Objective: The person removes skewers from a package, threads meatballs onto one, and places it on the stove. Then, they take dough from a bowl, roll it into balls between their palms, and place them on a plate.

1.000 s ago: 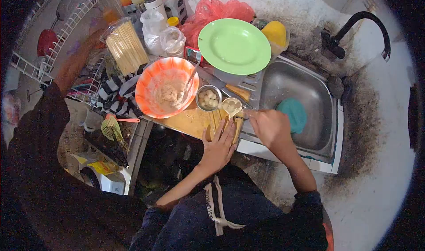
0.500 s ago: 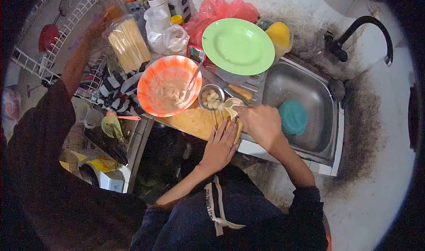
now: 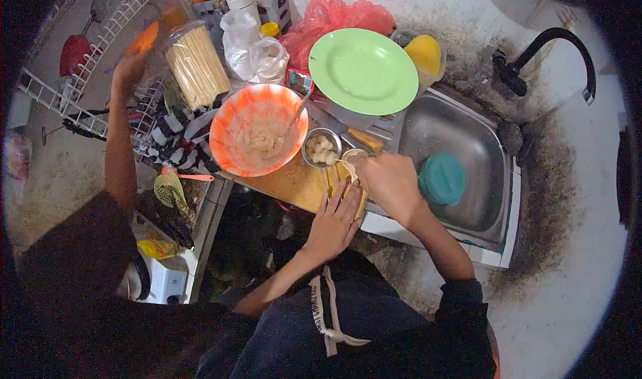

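Note:
My left hand (image 3: 332, 228) lies flat, fingers outstretched, on the near edge of a wooden cutting board (image 3: 294, 185). Thin skewers (image 3: 327, 177) rest on the board just beyond its fingertips. My right hand (image 3: 391, 183) is closed at the board's right end, on what looks like a thin skewer (image 3: 344, 161) pointing towards a small metal bowl. Several pale round balls (image 3: 324, 153) sit in that metal bowl (image 3: 305, 143). A pale curved piece (image 3: 349, 172), partly hidden by my right hand, lies beside it; I cannot make out what it is.
An orange-and-white bowl (image 3: 221, 133) holds pale paste and a spoon. Behind are a green plate (image 3: 363, 71) and a pack of skewers (image 3: 197, 64). A steel sink (image 3: 461, 128) with a teal container (image 3: 443, 178) is right. Another person's arm (image 3: 122, 138) reaches in from the left, holding something orange.
My right hand stays near the metal bowl with only a slight shift, and the thin stick now shows at its fingers. The other person's arm has drawn back from the skewer pack, an orange thing in hand.

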Demonstrator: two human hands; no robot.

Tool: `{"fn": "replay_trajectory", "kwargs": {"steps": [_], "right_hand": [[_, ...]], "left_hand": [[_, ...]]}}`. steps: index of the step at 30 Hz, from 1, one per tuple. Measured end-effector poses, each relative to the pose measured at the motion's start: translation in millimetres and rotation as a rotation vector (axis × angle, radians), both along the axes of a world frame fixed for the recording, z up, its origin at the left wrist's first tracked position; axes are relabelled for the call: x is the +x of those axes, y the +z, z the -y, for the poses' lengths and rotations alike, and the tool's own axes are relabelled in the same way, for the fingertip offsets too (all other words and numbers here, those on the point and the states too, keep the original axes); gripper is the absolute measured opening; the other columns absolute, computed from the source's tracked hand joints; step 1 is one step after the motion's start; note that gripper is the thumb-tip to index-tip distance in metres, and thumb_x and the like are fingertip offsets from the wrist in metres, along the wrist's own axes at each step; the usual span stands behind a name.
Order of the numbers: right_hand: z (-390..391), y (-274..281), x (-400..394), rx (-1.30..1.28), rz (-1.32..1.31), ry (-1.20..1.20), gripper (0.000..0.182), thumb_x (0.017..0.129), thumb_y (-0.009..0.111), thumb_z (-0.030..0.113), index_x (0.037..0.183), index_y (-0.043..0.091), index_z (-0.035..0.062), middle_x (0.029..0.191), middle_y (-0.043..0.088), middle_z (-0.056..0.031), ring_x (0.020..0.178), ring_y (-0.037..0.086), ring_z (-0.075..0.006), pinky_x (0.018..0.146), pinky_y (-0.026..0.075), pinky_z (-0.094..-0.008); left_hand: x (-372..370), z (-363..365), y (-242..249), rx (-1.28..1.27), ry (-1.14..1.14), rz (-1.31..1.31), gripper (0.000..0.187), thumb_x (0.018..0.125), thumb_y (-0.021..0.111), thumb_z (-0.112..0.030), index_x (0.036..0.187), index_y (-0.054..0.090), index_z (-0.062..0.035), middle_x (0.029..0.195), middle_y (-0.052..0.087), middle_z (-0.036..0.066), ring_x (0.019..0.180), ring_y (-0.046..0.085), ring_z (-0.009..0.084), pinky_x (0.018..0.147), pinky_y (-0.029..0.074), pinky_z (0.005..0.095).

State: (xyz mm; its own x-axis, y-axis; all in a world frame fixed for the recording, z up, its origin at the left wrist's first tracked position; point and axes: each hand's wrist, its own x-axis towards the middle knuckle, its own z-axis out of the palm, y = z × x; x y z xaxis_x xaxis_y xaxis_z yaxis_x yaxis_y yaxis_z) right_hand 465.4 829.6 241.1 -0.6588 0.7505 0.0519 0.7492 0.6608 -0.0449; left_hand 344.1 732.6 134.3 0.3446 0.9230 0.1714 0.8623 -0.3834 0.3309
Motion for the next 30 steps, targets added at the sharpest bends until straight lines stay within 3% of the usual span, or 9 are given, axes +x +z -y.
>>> {"fn": "replay_trajectory", "kwargs": {"steps": [6,11,12,14,18,20,24,26,30], "right_hand": [[8.4,-8.0,15.3,-0.052,-0.108,-0.098,0.012,0.077,0.055,0.015,0.081,0.065,0.0111,0.067,0.063,-0.0137,0.063,0.064,-0.0294,0.053,0.051,-0.0397],[32.9,-13.3,46.2,-0.091,-0.612,-0.261,0.021,0.081,0.058,0.019,0.100,0.067,0.0172,0.073,0.064,-0.0130,0.061,0.062,-0.0287,0.057,0.048,-0.0377],[37.3,-14.2,51.2,-0.088,-0.611,-0.263,0.021,0.081,0.058,0.019,0.100,0.067,0.0172,0.073,0.064,-0.0130,0.061,0.062,-0.0287,0.057,0.048,-0.0377],[46.3,-16.7,60.9,-0.177,-0.573,-0.509,0.021,0.081,0.059,0.018,0.100,0.067,0.0156,0.073,0.064,-0.0131,0.058,0.060,-0.0278,0.056,0.046,-0.0362],[59.5,-41.8,79.7,-0.131,-0.658,-0.611,0.020,0.081,0.059,0.018,0.099,0.068,0.0147,0.071,0.063,-0.0123,0.056,0.058,-0.0264,0.055,0.045,-0.0351],[64.6,-62.0,88.0,-0.092,-0.709,-0.639,0.021,0.087,0.056,0.014,0.105,0.067,0.0097,0.057,0.050,-0.0011,0.052,0.041,-0.0052,0.049,0.034,-0.0235],[70.2,-59.4,78.0,-0.212,-0.725,-0.731,0.021,0.088,0.054,0.013,0.104,0.066,0.0058,0.062,0.051,0.0024,0.055,0.040,-0.0039,0.050,0.033,-0.0220],[70.0,-81.2,76.0,-0.329,-1.036,-0.708,0.019,0.090,0.052,0.012,0.101,0.064,0.0021,0.070,0.054,0.0047,0.059,0.039,-0.0030,0.052,0.032,-0.0207],[71.8,-88.3,60.7,-0.383,-1.155,-0.705,0.018,0.089,0.056,0.018,0.097,0.064,0.0041,0.064,0.053,0.0011,0.059,0.044,-0.0062,0.055,0.037,-0.0229]], "left_hand": [[0.4,-1.0,0.6,-0.006,0.002,-0.003,0.060,0.087,0.047,-0.026,0.137,0.027,0.0006,0.145,0.023,0.014,0.135,0.017,0.0331,0.106,0.019,0.0494],[1.7,-2.3,-3.9,-0.017,0.004,0.032,0.061,0.087,0.047,-0.025,0.138,0.024,0.0008,0.145,0.022,0.014,0.134,0.019,0.0342,0.106,0.019,0.0495],[1.5,-2.0,-2.4,-0.015,0.002,0.034,0.061,0.087,0.047,-0.025,0.138,0.024,0.0008,0.145,0.022,0.014,0.134,0.019,0.0342,0.106,0.019,0.0495],[0.9,-0.8,-0.1,-0.072,0.000,0.071,0.063,0.088,0.045,-0.026,0.139,0.021,0.0007,0.147,0.016,0.015,0.136,0.012,0.0336,0.107,0.014,0.0525],[1.6,-1.4,0.3,-0.074,0.004,0.056,0.062,0.088,0.045,-0.026,0.139,0.022,0.0008,0.147,0.017,0.015,0.136,0.012,0.0330,0.107,0.014,0.0523],[2.1,-1.2,-1.3,-0.047,0.004,0.038,0.061,0.088,0.046,-0.026,0.138,0.023,0.0006,0.147,0.016,0.014,0.136,0.012,0.0332,0.107,0.013,0.0524],[2.6,0.4,2.3,-0.017,0.027,0.013,0.061,0.087,0.047,-0.026,0.139,0.024,-0.0013,0.147,0.019,0.011,0.135,0.017,0.0311,0.107,0.018,0.0496],[2.5,0.1,3.3,-0.079,0.018,0.049,0.062,0.087,0.049,-0.026,0.138,0.024,0.0003,0.147,0.017,0.013,0.137,0.012,0.0322,0.108,0.010,0.0534],[2.3,-0.6,6.7,-0.089,0.028,0.072,0.064,0.086,0.050,-0.026,0.138,0.024,-0.0007,0.148,0.017,0.012,0.137,0.012,0.0310,0.108,0.009,0.0541]]}}
